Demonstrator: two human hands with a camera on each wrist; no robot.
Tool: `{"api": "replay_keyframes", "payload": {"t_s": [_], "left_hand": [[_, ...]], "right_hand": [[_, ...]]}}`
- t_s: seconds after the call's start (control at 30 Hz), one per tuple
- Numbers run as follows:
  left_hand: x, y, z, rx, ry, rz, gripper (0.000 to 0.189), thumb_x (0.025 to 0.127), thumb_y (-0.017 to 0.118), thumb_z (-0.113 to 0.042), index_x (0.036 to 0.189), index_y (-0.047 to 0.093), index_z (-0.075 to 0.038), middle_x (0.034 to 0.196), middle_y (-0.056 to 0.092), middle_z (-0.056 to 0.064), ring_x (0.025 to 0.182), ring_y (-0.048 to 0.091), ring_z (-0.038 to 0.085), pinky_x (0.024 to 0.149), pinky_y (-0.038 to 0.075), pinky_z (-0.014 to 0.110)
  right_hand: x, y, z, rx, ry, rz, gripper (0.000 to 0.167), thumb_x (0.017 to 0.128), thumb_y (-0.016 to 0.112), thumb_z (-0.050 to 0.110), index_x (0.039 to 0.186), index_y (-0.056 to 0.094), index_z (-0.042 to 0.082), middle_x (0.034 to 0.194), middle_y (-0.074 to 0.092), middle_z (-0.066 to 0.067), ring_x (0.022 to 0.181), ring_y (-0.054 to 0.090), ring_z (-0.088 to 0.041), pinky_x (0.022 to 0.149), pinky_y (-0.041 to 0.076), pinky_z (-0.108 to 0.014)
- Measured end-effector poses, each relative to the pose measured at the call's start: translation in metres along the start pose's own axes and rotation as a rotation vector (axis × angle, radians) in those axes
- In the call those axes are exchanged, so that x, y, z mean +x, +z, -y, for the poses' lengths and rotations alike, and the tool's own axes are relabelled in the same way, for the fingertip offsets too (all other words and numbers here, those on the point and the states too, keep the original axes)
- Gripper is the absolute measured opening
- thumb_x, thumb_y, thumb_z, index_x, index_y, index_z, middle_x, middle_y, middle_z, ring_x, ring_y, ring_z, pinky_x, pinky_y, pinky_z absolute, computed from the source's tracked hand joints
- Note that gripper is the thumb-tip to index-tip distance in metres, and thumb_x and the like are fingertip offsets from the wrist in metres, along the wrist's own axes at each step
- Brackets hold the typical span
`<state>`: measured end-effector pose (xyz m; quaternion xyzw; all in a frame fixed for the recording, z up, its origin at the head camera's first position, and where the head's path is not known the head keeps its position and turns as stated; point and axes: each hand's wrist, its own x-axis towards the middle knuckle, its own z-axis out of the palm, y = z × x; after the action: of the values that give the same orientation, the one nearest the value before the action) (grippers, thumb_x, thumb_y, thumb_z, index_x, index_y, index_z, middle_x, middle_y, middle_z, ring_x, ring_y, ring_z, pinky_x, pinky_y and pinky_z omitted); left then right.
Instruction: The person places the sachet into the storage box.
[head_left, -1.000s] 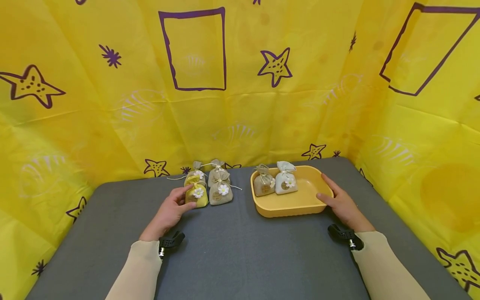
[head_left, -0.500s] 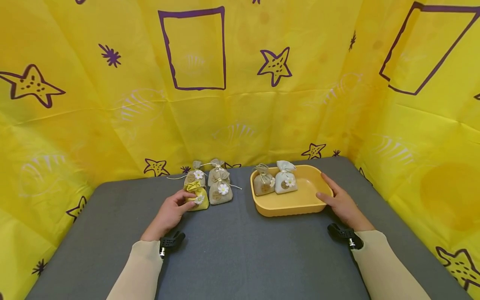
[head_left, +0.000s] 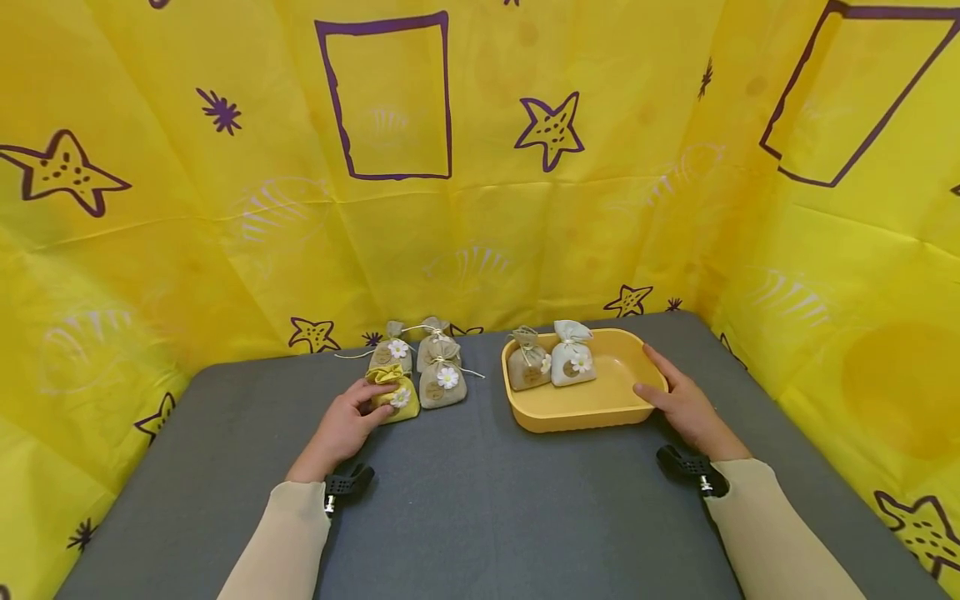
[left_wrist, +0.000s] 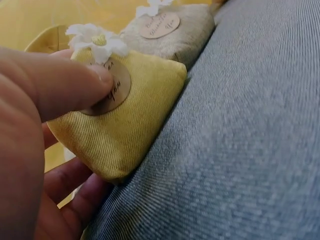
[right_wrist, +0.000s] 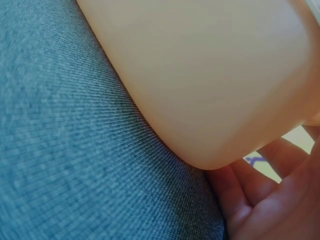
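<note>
In the head view my left hand (head_left: 350, 422) holds a small yellow fabric sachet (head_left: 405, 408) with a white flower. The left wrist view shows the thumb pressed over the round tag of the yellow sachet (left_wrist: 145, 100), with fingers behind it; its lower edge is at the cloth. My right hand (head_left: 690, 414) grips the right end of a yellow-orange tub (head_left: 585, 421), thumb over the rim. Inside the tub, at its left, stand a brown sachet (head_left: 528, 371) and a pale grey-white sachet (head_left: 573, 367). In the right wrist view, fingers curve around the tub's corner (right_wrist: 210, 120).
Beside the yellow sachet stands a beige sachet (head_left: 442, 387); two more, a left beige one (head_left: 384, 357) and a partly hidden one (head_left: 427, 354), are behind. Grey cloth (head_left: 480, 517) covers the table. A yellow patterned curtain (head_left: 480, 217) encloses its back and sides.
The yellow sachet has tilted in my left hand, its gathered top now showing its folds and its flower lower and further right. My right hand and the tub stay put.
</note>
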<state>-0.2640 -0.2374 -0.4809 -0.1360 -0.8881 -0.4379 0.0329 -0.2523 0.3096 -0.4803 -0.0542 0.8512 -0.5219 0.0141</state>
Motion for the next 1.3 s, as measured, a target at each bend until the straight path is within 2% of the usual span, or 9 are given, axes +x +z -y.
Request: {"api": "replay_keyframes", "payload": {"t_s": [0.2,0.43,0.67,0.77,0.9,1.0,1.1,1.3], "left_hand": [[-0.001,-0.001,0.0,0.004,0.017,-0.003,0.027,0.092,0.075,-0.025,0.118,0.073,-0.018,0.108,0.059,0.0,0.089,0.051,0.022,0.071,0.043,0.034],[-0.002,-0.004,-0.005,0.043,0.036,0.0,0.027,0.088,0.077,-0.038,0.106,0.074,-0.018,0.106,0.06,-0.002,0.092,0.055,0.021,0.077,0.047,0.04],[-0.001,-0.003,-0.014,0.15,0.069,0.003,0.023,0.086,0.081,-0.025,0.102,0.067,-0.014,0.102,0.06,0.001,0.085,0.053,0.021,0.072,0.044,0.038],[-0.001,-0.002,-0.017,0.188,0.062,0.013,0.025,0.089,0.078,-0.021,0.107,0.064,-0.012,0.107,0.06,0.005,0.089,0.053,0.023,0.075,0.043,0.04],[0.0,-0.002,-0.016,0.215,0.049,0.029,0.032,0.092,0.075,-0.022,0.122,0.067,-0.014,0.114,0.061,0.007,0.09,0.053,0.023,0.077,0.044,0.042],[0.0,-0.001,-0.015,0.227,0.067,0.044,0.037,0.094,0.073,-0.022,0.13,0.067,-0.018,0.115,0.062,0.005,0.089,0.052,0.022,0.076,0.043,0.041],[0.0,-0.001,-0.013,0.224,0.092,0.049,0.038,0.094,0.072,-0.022,0.132,0.068,-0.019,0.117,0.062,0.004,0.089,0.052,0.021,0.076,0.043,0.041],[0.0,-0.002,-0.012,0.205,0.108,0.039,0.038,0.094,0.072,-0.025,0.131,0.068,-0.018,0.119,0.062,0.005,0.091,0.053,0.022,0.078,0.044,0.042]], "right_hand": [[-0.001,-0.001,0.001,-0.01,0.001,-0.002,0.082,0.098,0.065,0.034,0.162,0.014,0.02,0.164,0.013,-0.014,0.147,0.013,-0.038,0.113,0.012,-0.06],[-0.002,-0.001,0.004,-0.016,0.009,0.003,0.082,0.098,0.065,0.035,0.161,0.014,0.024,0.164,0.013,-0.013,0.147,0.012,-0.038,0.113,0.012,-0.061],[-0.002,0.0,0.003,-0.01,0.008,0.008,0.083,0.098,0.065,0.035,0.162,0.014,0.024,0.164,0.013,-0.013,0.147,0.012,-0.038,0.113,0.012,-0.061],[-0.002,-0.001,0.003,-0.001,0.006,0.018,0.082,0.098,0.065,0.035,0.162,0.013,0.025,0.164,0.013,-0.013,0.148,0.012,-0.038,0.112,0.012,-0.062],[-0.003,-0.002,0.003,0.019,0.0,0.029,0.082,0.098,0.066,0.032,0.162,0.016,0.023,0.164,0.013,-0.014,0.147,0.014,-0.039,0.112,0.015,-0.061],[-0.004,-0.002,0.004,0.037,-0.024,0.034,0.079,0.097,0.067,0.026,0.16,0.021,0.016,0.163,0.016,-0.017,0.144,0.019,-0.04,0.111,0.019,-0.062],[-0.006,-0.002,0.005,0.056,-0.045,0.048,0.075,0.096,0.067,0.022,0.158,0.026,0.012,0.161,0.018,-0.02,0.141,0.022,-0.042,0.11,0.019,-0.064],[-0.008,-0.002,0.005,0.057,-0.046,0.105,0.083,0.093,0.065,0.021,0.161,0.017,0.023,0.164,0.008,-0.015,0.146,0.01,-0.043,0.109,0.007,-0.068]]}}
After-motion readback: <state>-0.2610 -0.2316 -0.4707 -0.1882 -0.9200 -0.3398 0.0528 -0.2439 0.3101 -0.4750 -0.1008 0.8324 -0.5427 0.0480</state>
